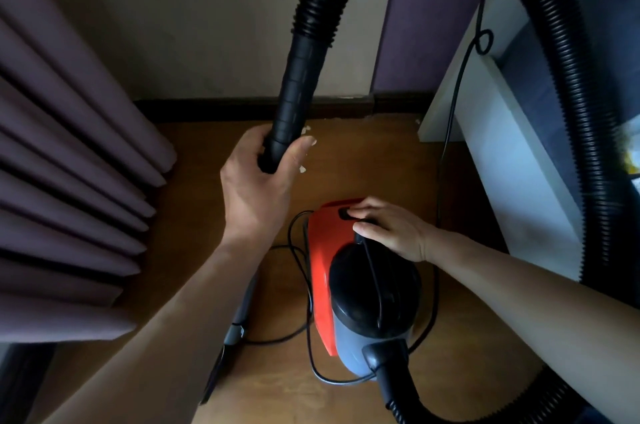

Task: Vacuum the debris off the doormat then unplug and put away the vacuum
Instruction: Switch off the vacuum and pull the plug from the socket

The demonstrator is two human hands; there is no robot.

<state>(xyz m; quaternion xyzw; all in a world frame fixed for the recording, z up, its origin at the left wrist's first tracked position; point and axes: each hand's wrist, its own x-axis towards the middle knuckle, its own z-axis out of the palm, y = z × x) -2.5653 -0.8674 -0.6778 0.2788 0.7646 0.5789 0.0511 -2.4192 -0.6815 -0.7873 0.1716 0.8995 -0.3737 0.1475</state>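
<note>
Holding: left hand (258, 188) clamps round the black nozzle (291, 101) at the end of the hose (571, 112), raised above the floor (467, 337).
Right hand (391, 231): fingers curled on the red top of the vacuum (322, 267), one fingertip at its black switch (344, 214).
Vacuum: stands on the wooden floor, near the curtain (69, 146).
Cord (446, 146): loops on the floor round the vacuum, then runs up beside white furniture (502, 164).
</note>
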